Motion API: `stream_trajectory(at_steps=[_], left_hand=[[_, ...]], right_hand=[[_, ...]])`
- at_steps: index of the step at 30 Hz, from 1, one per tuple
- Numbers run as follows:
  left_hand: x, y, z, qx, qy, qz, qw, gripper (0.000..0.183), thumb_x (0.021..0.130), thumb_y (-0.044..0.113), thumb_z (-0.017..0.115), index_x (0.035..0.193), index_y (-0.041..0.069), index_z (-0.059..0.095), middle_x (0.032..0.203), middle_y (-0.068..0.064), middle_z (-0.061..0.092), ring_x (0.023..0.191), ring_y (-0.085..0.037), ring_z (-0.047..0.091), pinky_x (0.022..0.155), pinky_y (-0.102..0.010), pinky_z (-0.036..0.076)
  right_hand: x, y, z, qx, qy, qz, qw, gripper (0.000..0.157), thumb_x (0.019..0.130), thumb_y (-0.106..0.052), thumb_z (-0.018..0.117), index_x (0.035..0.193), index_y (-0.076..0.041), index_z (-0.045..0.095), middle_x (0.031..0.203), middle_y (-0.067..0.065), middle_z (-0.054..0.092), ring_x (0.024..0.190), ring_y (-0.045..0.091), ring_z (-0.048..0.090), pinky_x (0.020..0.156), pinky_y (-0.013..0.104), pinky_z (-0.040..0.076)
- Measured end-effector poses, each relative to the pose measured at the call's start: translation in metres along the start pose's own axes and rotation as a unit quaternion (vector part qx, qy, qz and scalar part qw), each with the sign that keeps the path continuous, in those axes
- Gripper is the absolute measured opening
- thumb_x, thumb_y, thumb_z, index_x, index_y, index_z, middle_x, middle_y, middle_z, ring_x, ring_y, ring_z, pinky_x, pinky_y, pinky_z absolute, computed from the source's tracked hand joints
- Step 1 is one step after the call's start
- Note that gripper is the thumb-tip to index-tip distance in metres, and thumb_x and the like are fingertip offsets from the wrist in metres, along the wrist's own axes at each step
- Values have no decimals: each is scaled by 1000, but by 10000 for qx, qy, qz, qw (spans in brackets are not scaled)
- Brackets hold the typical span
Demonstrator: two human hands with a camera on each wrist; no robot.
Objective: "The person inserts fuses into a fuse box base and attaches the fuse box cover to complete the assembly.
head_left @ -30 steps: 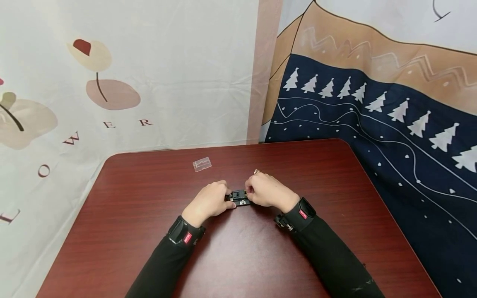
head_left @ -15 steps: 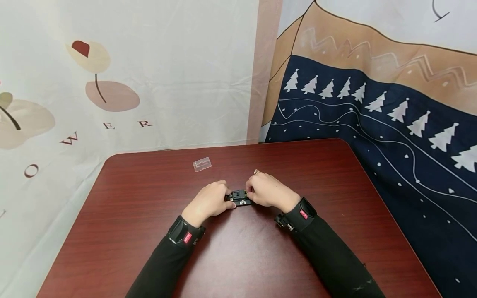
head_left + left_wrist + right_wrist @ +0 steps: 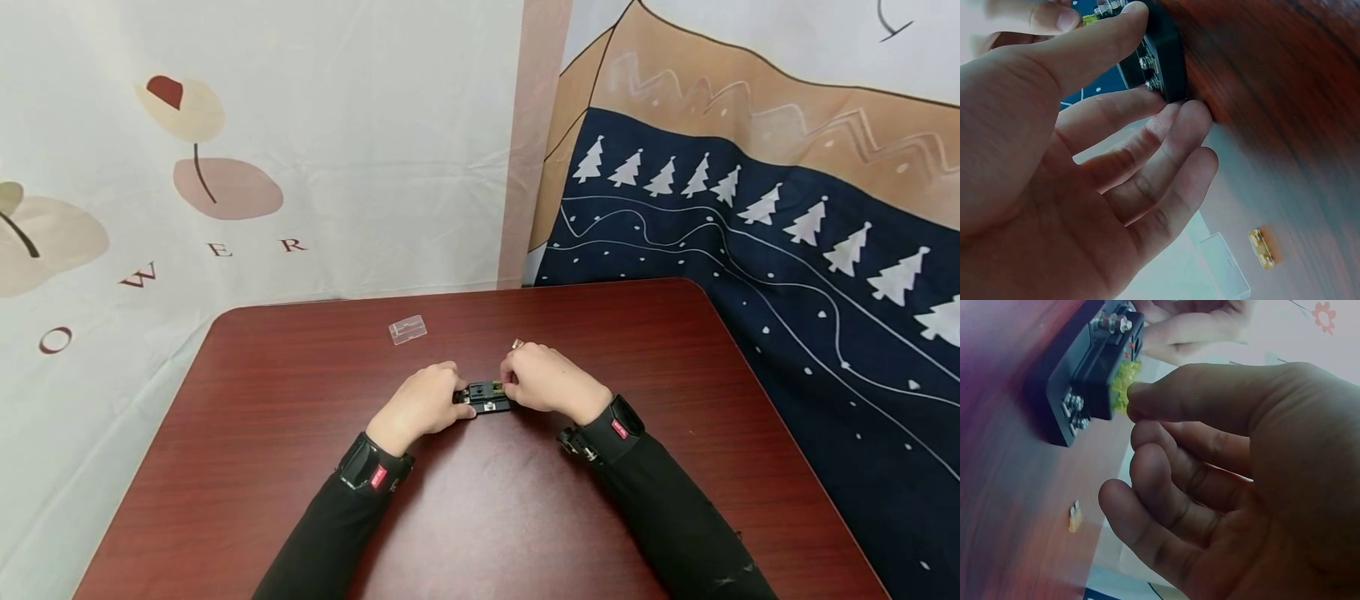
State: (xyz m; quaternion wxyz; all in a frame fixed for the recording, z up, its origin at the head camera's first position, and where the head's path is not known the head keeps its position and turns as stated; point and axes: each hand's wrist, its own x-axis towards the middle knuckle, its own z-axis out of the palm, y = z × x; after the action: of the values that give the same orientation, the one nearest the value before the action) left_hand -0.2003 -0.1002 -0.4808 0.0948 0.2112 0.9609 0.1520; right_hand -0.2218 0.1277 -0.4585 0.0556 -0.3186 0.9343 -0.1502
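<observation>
Block mid-desk. Left hand grips its left end, fingers hiding it; block cropped at top in left wrist view. Right hand fingers pinch yellow piece toward right end, partly covered; seating depth unclear.

High head view, forward and downward; wrist views close in, the black block common to both.
</observation>
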Motion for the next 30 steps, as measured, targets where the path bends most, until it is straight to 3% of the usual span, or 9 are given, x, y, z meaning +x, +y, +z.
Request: stream_trajectory(at_steps=[13, 20, 30], left_hand=[[0, 2, 0, 17, -19, -18, 10000, 45, 87, 44, 83, 118, 11, 82, 111, -2, 67, 107, -31, 70, 96, -50, 57], [-2, 4, 1, 15, -1, -59, 10000, 47, 87, 44, 83, 120, 10, 81, 112, -2, 68, 107, -30, 71, 97, -49, 57], [-7, 9, 3, -48, -22, -138, 9999, 48, 87, 43, 83, 121, 9, 80, 113, -3, 68, 108, -31, 70, 96, -50, 57]], right_hand=[[0, 7, -3, 87, 313, 253, 9992, 8, 93, -18, 72, 90, -19, 80, 89, -5, 70, 80, 14, 65, 73, 38, 58], [-2, 10, -7, 238, 590, 367, 9973, 7, 93, -17, 73, 90, -17, 79, 87, -3, 71, 76, 15, 65, 70, 39, 57], [-6, 17, -6, 251, 938, 566, 9937, 11, 96, -20, 71, 97, -14, 81, 93, 0, 73, 85, 21, 66, 75, 43, 59]])
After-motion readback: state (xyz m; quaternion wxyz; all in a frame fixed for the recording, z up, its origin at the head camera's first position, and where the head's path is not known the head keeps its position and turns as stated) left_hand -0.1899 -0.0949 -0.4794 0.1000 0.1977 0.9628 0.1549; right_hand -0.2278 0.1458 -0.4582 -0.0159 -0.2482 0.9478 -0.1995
